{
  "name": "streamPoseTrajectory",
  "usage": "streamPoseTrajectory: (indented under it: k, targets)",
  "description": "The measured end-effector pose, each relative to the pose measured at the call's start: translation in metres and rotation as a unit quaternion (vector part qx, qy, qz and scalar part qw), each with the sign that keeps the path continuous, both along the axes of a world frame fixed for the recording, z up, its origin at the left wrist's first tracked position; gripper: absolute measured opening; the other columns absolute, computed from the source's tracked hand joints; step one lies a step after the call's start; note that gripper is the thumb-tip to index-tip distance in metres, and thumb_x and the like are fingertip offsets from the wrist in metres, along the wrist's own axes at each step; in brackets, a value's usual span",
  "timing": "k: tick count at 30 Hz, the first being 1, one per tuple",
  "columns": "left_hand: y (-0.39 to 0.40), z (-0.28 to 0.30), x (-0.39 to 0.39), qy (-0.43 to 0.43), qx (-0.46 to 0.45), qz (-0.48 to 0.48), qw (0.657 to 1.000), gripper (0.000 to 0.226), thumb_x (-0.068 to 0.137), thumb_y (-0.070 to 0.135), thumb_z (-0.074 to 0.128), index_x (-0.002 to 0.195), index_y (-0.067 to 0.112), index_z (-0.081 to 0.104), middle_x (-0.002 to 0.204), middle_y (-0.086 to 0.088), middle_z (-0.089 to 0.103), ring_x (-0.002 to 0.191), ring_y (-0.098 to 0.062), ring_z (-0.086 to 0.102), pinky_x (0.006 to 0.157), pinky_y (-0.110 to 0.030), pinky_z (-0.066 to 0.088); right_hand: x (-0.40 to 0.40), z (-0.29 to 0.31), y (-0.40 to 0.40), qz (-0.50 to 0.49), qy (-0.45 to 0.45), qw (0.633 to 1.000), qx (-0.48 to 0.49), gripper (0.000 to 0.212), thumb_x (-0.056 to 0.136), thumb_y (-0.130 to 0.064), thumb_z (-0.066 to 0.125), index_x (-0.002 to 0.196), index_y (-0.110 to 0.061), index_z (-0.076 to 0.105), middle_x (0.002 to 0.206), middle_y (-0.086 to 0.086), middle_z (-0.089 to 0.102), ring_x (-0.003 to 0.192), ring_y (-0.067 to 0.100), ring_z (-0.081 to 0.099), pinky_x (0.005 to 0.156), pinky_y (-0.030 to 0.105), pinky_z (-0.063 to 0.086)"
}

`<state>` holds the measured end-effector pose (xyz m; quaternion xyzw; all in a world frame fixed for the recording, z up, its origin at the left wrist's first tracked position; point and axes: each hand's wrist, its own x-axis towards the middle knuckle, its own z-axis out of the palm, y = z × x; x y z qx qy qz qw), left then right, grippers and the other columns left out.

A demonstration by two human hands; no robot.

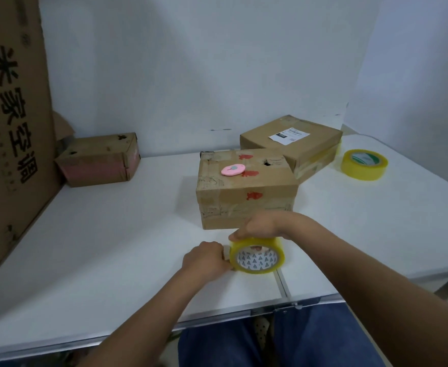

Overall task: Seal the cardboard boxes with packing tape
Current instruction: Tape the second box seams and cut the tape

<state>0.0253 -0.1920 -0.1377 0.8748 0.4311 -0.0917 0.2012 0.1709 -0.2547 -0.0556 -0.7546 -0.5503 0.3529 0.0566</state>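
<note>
Nearest, above the table's (pixel 111 260) front edge and a little right of its middle, both hands work a roll of yellow packing tape (pixel 257 256) that stands on its rim on the white surface; the right hand (pixel 257 227) is curled over the top of the roll, fingers reaching into the core, and grips it; the left hand (pixel 207 258) presses against the roll's left side with fingers bunched, seemingly pinching or picking at the tape's free end, though the end itself is too small to make out; no length of tape is drawn out yet.

Just behind the roll, near the middle of the table, stands a cardboard box (pixel 246 192) with old tape and red marks on it and a small hole in its top; a pink cutter (pixel 233 170) lies on its top; by my judgement this is the box next in line, and no fresh strip shows on it.

Touching its far right corner, toward the back right of the table, is a flatter box with a white label (pixel 291 141); a second yellow roll (pixel 364 164) lies flat near the right edge; a smaller worn box (pixel 99 160) sits at the back left corner, beside a tall printed carton (pixel 11 115) along the left edge.

As I read it, the sealing is at its start: the tape end must be freed, drawn over a seam, pressed and cut, and all three boxes appear left to do.
</note>
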Motion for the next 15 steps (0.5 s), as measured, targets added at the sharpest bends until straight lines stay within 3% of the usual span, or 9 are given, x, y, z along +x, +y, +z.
streamPoseTrajectory:
  k: [2,5,6,8,11,13,15]
  targets:
    - [0.003,0.003,-0.002,-0.003,-0.023,-0.003,1.0,0.032,0.087,0.053,0.061,0.098,0.023,0.063,0.082,0.007,0.06,0.072,-0.014,0.057,0.065,-0.026,0.046,-0.004,-0.001,0.002,0.022,-0.028,0.999,0.007,0.033,0.087,-0.061,0.056,0.079,-0.029,0.057,0.08,-0.009,0.055,0.071,0.007,0.052,0.061,0.022,0.037]
    - [0.012,0.01,-0.015,-0.072,-0.13,0.033,0.988,0.018,0.091,0.033,0.058,0.09,0.016,0.066,0.07,0.004,0.066,0.055,-0.011,0.058,0.056,-0.024,0.05,-0.01,-0.008,0.002,0.028,-0.066,0.997,0.027,0.048,0.083,-0.068,0.054,0.091,-0.022,0.062,0.078,-0.009,0.056,0.072,0.009,0.052,0.056,0.023,0.035]
    - [0.016,0.013,-0.02,-0.106,-0.148,0.047,0.982,0.019,0.093,0.028,0.055,0.089,0.014,0.067,0.072,0.0,0.069,0.056,-0.013,0.059,0.058,-0.026,0.051,-0.012,-0.009,0.002,0.03,-0.081,0.996,0.039,0.049,0.084,-0.069,0.053,0.094,-0.022,0.062,0.077,-0.01,0.054,0.073,0.011,0.052,0.055,0.023,0.034]
    - [0.025,0.022,-0.027,-0.21,-0.162,0.08,0.961,0.02,0.097,0.022,0.053,0.089,0.012,0.067,0.08,-0.004,0.073,0.064,-0.015,0.063,0.061,-0.026,0.053,-0.014,-0.002,0.002,0.037,-0.108,0.991,0.069,0.049,0.088,-0.067,0.049,0.082,-0.02,0.06,0.073,-0.006,0.054,0.073,0.016,0.053,0.058,0.027,0.038]
    - [0.034,0.042,-0.032,-0.395,-0.231,0.111,0.882,0.019,0.099,0.019,0.055,0.088,0.01,0.068,0.085,-0.004,0.074,0.076,-0.015,0.066,0.069,-0.02,0.053,-0.008,0.017,0.01,0.016,-0.105,0.968,0.226,0.045,0.095,-0.049,0.05,0.062,-0.019,0.051,0.061,-0.004,0.049,0.059,0.013,0.049,0.058,0.03,0.04]
    - [0.039,0.054,-0.03,-0.485,-0.316,0.115,0.808,0.02,0.1,0.018,0.054,0.097,0.005,0.069,0.095,-0.01,0.074,0.086,-0.017,0.069,0.08,-0.023,0.055,-0.004,0.029,0.023,0.001,-0.082,0.93,0.358,0.029,0.095,-0.027,0.054,0.069,-0.016,0.058,0.058,-0.009,0.047,0.054,0.004,0.045,0.057,0.027,0.036]
    - [0.044,0.059,-0.022,-0.537,-0.365,0.113,0.752,0.022,0.1,0.017,0.053,0.105,0.002,0.068,0.106,-0.015,0.073,0.097,-0.021,0.07,0.09,-0.027,0.055,-0.002,0.035,0.04,-0.02,-0.046,0.919,0.392,0.017,0.093,-0.016,0.055,0.081,-0.018,0.067,0.062,-0.013,0.054,0.057,-0.001,0.048,0.057,0.018,0.037]
